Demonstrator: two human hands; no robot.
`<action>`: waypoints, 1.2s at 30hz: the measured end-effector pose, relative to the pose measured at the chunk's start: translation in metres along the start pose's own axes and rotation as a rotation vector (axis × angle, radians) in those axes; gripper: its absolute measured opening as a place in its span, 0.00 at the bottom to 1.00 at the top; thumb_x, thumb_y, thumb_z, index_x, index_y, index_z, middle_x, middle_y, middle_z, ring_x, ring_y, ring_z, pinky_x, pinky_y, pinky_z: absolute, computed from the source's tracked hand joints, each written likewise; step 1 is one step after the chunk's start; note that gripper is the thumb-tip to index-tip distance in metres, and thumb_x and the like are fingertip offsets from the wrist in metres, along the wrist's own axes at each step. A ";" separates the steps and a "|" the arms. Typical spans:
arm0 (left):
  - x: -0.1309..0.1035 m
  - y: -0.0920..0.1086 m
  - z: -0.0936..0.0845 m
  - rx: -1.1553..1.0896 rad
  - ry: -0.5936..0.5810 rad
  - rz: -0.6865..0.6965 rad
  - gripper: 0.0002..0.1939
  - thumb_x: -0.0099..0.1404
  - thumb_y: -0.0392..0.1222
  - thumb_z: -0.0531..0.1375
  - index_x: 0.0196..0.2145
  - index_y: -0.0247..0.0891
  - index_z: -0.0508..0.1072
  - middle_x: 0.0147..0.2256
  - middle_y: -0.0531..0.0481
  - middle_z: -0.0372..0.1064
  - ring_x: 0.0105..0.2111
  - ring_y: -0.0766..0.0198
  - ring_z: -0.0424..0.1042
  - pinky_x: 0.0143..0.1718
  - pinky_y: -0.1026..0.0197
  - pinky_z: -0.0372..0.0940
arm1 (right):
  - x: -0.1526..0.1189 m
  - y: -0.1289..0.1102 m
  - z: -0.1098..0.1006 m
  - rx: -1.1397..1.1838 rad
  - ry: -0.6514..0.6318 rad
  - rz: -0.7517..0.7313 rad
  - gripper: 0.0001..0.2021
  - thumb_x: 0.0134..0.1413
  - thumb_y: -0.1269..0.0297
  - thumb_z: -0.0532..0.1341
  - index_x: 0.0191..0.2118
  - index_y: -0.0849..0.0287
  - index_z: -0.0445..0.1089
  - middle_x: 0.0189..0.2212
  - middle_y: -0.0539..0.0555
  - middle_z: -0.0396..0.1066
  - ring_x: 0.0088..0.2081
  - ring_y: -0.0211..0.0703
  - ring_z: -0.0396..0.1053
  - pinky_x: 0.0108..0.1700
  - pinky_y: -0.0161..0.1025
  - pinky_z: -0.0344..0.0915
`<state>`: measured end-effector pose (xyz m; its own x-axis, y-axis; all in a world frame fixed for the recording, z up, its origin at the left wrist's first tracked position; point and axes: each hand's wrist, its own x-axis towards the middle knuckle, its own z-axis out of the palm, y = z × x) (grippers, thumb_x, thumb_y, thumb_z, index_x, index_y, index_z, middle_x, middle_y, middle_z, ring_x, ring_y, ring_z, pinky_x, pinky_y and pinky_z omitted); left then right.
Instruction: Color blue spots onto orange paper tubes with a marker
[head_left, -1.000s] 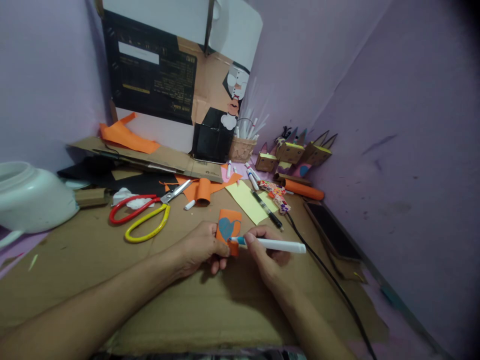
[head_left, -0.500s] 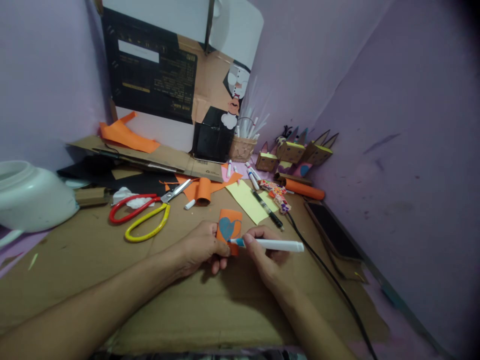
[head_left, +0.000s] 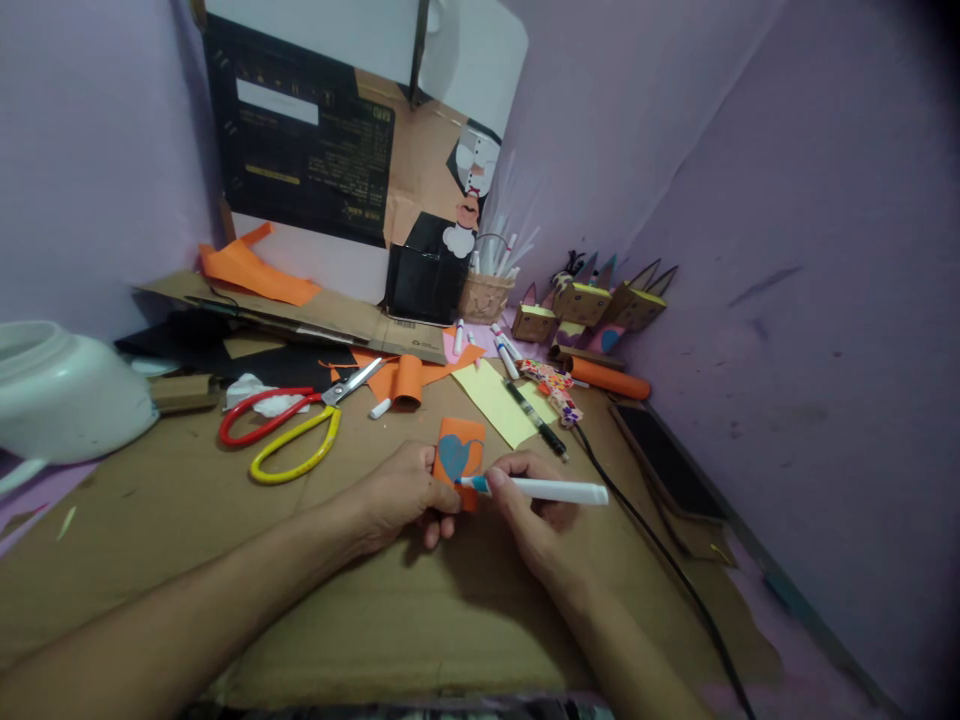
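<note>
A small piece of orange paper is pinched in my left hand, its thumb lying over the lower left edge. On the paper is a heart outline whose left part is filled in blue-grey, while much of the right part still shows orange. My right hand grips a white marker with a teal tip end, held almost level. The marker's tip touches the paper at the lower part of the heart, close to my left thumb. A white marker cap lies on the cardboard beyond my left hand.
Scissors with red and yellow handles lie at left, near a white pot. Beyond the paper are an orange roll, yellow paper and a black pen. A black cord and phone lie at right.
Almost nothing differs; both hands, the orange paper and the marker stay practically in the same place.
</note>
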<state>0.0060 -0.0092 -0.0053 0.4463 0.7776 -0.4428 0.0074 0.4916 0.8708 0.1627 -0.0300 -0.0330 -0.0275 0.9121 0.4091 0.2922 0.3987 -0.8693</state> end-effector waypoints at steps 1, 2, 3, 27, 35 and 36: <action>0.000 0.000 0.000 0.000 0.002 0.000 0.03 0.42 0.30 0.57 0.19 0.33 0.68 0.11 0.55 0.62 0.09 0.72 0.58 0.09 0.71 0.56 | 0.000 0.000 0.000 -0.003 0.005 -0.003 0.12 0.55 0.58 0.59 0.25 0.59 0.71 0.17 0.47 0.67 0.18 0.33 0.60 0.19 0.30 0.54; 0.000 0.000 0.000 0.001 0.002 -0.002 0.02 0.42 0.30 0.57 0.19 0.33 0.67 0.10 0.55 0.62 0.09 0.72 0.58 0.09 0.71 0.56 | 0.000 0.000 0.000 -0.010 0.010 -0.004 0.12 0.55 0.58 0.59 0.25 0.59 0.71 0.17 0.47 0.67 0.18 0.33 0.60 0.19 0.30 0.53; 0.000 0.000 0.000 0.002 0.001 -0.004 0.02 0.42 0.30 0.57 0.18 0.33 0.67 0.10 0.55 0.62 0.09 0.72 0.58 0.09 0.71 0.56 | 0.000 -0.001 -0.001 -0.020 0.006 0.001 0.12 0.56 0.58 0.59 0.26 0.59 0.71 0.17 0.48 0.67 0.18 0.33 0.60 0.19 0.30 0.53; 0.001 -0.003 -0.003 0.008 -0.015 0.002 0.04 0.43 0.33 0.59 0.22 0.33 0.69 0.11 0.54 0.64 0.09 0.72 0.58 0.10 0.71 0.55 | -0.001 -0.018 0.000 0.003 0.152 0.107 0.11 0.52 0.57 0.60 0.25 0.58 0.68 0.16 0.47 0.64 0.19 0.34 0.59 0.19 0.30 0.55; 0.001 -0.003 -0.002 0.019 -0.008 0.014 0.05 0.42 0.33 0.59 0.22 0.33 0.69 0.11 0.54 0.64 0.09 0.71 0.58 0.10 0.70 0.56 | 0.002 -0.007 -0.001 -0.017 0.037 0.031 0.11 0.55 0.58 0.59 0.26 0.58 0.70 0.16 0.48 0.68 0.17 0.34 0.61 0.18 0.30 0.55; 0.001 -0.003 -0.002 0.021 -0.007 0.012 0.05 0.42 0.33 0.59 0.22 0.33 0.69 0.11 0.54 0.64 0.10 0.71 0.58 0.10 0.70 0.56 | 0.002 -0.006 -0.002 -0.012 0.026 0.030 0.11 0.55 0.58 0.59 0.26 0.59 0.70 0.16 0.48 0.68 0.17 0.34 0.61 0.18 0.30 0.54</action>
<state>0.0049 -0.0092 -0.0085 0.4525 0.7808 -0.4308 0.0209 0.4737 0.8805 0.1622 -0.0309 -0.0263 0.0059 0.9209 0.3898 0.3041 0.3697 -0.8780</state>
